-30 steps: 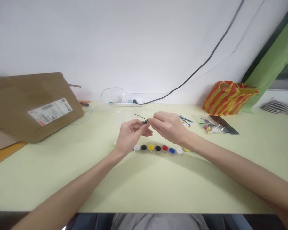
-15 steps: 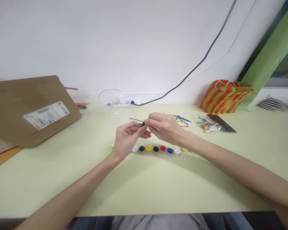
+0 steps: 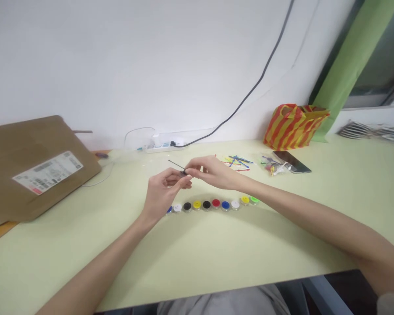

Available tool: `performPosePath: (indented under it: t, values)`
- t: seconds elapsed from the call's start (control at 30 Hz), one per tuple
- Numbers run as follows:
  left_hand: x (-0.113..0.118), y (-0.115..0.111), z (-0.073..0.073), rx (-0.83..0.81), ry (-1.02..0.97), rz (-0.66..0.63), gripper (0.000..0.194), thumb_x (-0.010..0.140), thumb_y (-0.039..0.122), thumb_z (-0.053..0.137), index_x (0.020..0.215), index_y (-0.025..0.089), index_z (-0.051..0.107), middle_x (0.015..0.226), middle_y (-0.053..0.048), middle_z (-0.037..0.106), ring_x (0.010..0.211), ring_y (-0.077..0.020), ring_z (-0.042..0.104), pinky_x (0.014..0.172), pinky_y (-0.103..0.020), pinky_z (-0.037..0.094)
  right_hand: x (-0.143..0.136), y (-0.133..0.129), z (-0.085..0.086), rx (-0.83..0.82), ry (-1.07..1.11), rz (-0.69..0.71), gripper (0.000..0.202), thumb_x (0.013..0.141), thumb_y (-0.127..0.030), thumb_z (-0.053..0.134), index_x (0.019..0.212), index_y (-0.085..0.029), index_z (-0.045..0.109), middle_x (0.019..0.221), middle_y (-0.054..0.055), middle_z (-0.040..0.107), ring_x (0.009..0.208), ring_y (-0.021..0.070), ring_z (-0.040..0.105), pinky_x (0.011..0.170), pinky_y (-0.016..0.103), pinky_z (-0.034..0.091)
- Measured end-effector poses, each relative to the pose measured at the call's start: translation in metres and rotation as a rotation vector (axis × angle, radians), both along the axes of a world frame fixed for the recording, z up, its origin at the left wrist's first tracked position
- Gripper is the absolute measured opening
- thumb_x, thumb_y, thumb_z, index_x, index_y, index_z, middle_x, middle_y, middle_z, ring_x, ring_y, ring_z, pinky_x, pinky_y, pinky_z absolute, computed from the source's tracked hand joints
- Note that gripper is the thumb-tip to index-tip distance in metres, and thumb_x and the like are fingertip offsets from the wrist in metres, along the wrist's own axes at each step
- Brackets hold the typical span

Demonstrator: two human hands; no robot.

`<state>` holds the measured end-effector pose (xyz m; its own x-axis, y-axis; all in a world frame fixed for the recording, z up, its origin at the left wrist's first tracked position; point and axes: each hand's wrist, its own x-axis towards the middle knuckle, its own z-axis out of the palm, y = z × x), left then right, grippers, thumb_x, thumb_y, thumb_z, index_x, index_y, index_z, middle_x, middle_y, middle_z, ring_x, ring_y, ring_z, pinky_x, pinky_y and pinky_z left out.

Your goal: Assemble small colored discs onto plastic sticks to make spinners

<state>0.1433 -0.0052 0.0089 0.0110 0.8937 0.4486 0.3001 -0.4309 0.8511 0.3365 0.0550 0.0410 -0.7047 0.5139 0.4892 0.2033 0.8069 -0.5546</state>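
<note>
Both hands are up over the middle of the table (image 3: pixel 216 262), meeting fingertip to fingertip; the left hand (image 3: pixel 162 190) sits palm up with its fingers curled in, pinching the dark end of a thin black tie (image 3: pixel 177 165); the tie's free tail pokes up and to the left, clear of the tabletop; the right hand (image 3: pixel 212 171) closes thumb and forefinger on the same dark end from the other side, its remaining fingers loosely bent.

Sweeping left to right now: a brown cardboard box (image 3: pixel 36 166) with a white label lies at the far left; a white power strip (image 3: pixel 162 145) rests against the wall, a black cable (image 3: pixel 249 94) climbing away from it; just below the hands runs a row of small pots (image 3: pixel 213 204) with coloured lids, white, black, yellow, red, blue, green; past the right hand lies a scatter of coloured ties (image 3: pixel 236 161); next comes a clear bag (image 3: pixel 271 165) with more coloured bits inside, touching a dark phone (image 3: pixel 292 162); a red and yellow striped bag (image 3: pixel 293 124) stands behind them at the wall.
</note>
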Motion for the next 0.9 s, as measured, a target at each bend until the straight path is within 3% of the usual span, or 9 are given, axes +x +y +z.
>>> performPosePath:
  t: [0.27,0.33,0.43,0.53,0.67,0.77,0.9]
  values:
    - [0.005,-0.002,-0.010,-0.051,0.129,-0.102,0.030,0.086,0.047,0.075,0.095,0.019,0.070,0.088,-0.006,0.079,0.085,-0.0240,0.077,0.081,-0.034,0.061,0.008,0.013,0.002,-0.161,-0.023,0.164,0.018,0.099,-0.032,0.058,0.092,-0.016,0.063,0.080,0.001,0.068,0.070,0.0128,0.058,0.066,0.026,0.044]
    - [0.005,-0.001,-0.010,-0.047,0.150,-0.116,0.035,0.089,0.048,0.072,0.109,0.019,0.069,0.096,-0.007,0.079,0.093,-0.0242,0.076,0.085,-0.034,0.060,0.013,0.015,0.007,-0.157,-0.020,0.162,0.018,0.099,-0.029,0.056,0.090,-0.016,0.062,0.078,0.001,0.067,0.068,0.0121,0.057,0.063,0.025,0.042]
    - [0.004,-0.001,-0.009,-0.017,0.220,-0.097,0.045,0.098,0.049,0.058,0.135,0.023,0.057,0.101,-0.007,0.078,0.100,-0.0229,0.074,0.085,-0.032,0.057,0.021,0.022,0.015,-0.058,-0.013,0.059,0.019,0.100,-0.027,0.053,0.088,-0.016,0.062,0.076,0.001,0.066,0.068,0.0120,0.057,0.063,0.024,0.040]
    - [0.002,-0.002,-0.009,0.058,0.351,-0.060,0.044,0.104,0.046,0.044,0.141,0.023,0.051,0.098,-0.006,0.076,0.098,-0.0210,0.072,0.087,-0.032,0.054,0.030,0.034,0.016,0.091,-0.067,-0.153,0.017,0.099,-0.023,0.054,0.087,-0.016,0.064,0.072,0.000,0.065,0.065,0.0117,0.055,0.064,0.024,0.037]
    - [-0.002,-0.002,-0.011,0.122,0.538,-0.017,0.041,0.105,0.041,0.040,0.141,0.024,0.050,0.096,-0.003,0.072,0.088,-0.0182,0.068,0.080,-0.029,0.052,0.037,0.052,0.000,0.226,-0.386,-0.325,0.016,0.098,-0.017,0.053,0.088,-0.017,0.067,0.074,0.002,0.065,0.065,0.0133,0.052,0.062,0.025,0.031]
    - [-0.003,-0.001,-0.012,0.162,0.582,-0.007,0.039,0.104,0.036,0.040,0.140,0.024,0.050,0.093,-0.002,0.069,0.080,-0.0155,0.065,0.075,-0.027,0.052,0.041,0.066,-0.017,0.250,-0.634,-0.293,0.015,0.095,-0.013,0.055,0.093,-0.017,0.069,0.082,0.005,0.068,0.071,0.0156,0.055,0.063,0.026,0.032]
    - [-0.004,0.001,-0.014,0.200,0.591,-0.007,0.039,0.103,0.030,0.042,0.140,0.024,0.050,0.090,-0.001,0.068,0.077,-0.0138,0.064,0.071,-0.025,0.051,0.050,0.085,-0.030,0.147,-0.746,-0.216,0.015,0.089,-0.009,0.060,0.096,-0.016,0.071,0.087,0.006,0.069,0.076,0.0162,0.058,0.065,0.024,0.036]
